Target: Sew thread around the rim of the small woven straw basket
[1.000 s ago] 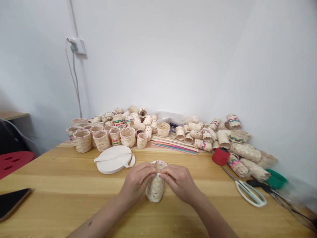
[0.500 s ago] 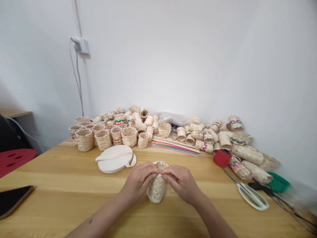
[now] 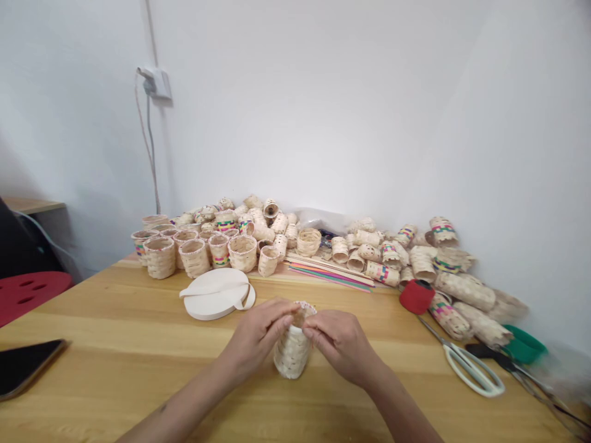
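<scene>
View: head, looking down across a wooden table [image 3: 92,344] toward a white wall.
Hands: two. The left hand [image 3: 258,335] and right hand [image 3: 339,344] are both half closed, grasping the top of the basket from either side.
Held thing: one woven basket [image 3: 292,351], near middle of the table, upright, cylindrical, of pale flat strips with a pinkish edged rim; its base seems to sit on the table.
Beside it: one roll of white strip [image 3: 215,301], flat and smooth, left and farther away.
Far: dozens of similar baskets [image 3: 258,237], too many to count, some banded in colours, heaped against the wall; a bundle of coloured strips [image 3: 330,277].
Right: one red spool [image 3: 417,296]; one pair of white-handled scissors [image 3: 471,369].
Left: one dark phone [image 3: 28,367].
</scene>
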`<state>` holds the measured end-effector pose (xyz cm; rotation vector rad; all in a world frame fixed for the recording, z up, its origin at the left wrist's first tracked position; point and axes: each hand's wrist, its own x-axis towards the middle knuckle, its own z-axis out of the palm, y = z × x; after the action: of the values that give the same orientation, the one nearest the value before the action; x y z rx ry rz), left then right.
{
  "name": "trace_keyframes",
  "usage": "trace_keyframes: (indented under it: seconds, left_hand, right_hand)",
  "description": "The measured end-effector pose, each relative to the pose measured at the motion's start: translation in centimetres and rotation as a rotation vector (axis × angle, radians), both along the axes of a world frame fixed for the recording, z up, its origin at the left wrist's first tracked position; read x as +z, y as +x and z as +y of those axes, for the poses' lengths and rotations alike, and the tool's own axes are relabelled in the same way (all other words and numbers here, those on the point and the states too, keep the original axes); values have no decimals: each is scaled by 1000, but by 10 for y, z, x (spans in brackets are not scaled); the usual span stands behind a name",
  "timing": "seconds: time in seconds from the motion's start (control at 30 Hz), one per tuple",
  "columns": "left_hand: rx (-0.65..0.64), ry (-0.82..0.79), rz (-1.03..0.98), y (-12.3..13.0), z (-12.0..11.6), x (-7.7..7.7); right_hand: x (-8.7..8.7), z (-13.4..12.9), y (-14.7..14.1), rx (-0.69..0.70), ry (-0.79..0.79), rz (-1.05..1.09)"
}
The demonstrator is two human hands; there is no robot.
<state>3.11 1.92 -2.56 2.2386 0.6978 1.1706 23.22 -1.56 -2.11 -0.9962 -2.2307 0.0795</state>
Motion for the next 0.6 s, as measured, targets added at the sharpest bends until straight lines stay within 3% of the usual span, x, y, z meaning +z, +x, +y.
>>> trace_keyframes:
  seconds: [0.13,0.6]
  left_hand:
    - [-72,-32,76,0,-3,7]
    - [75,-283,75,4,-7,14]
  right_hand:
    - [0,0,0,13,10,11]
    - [2,-3,-3,34,27,17]
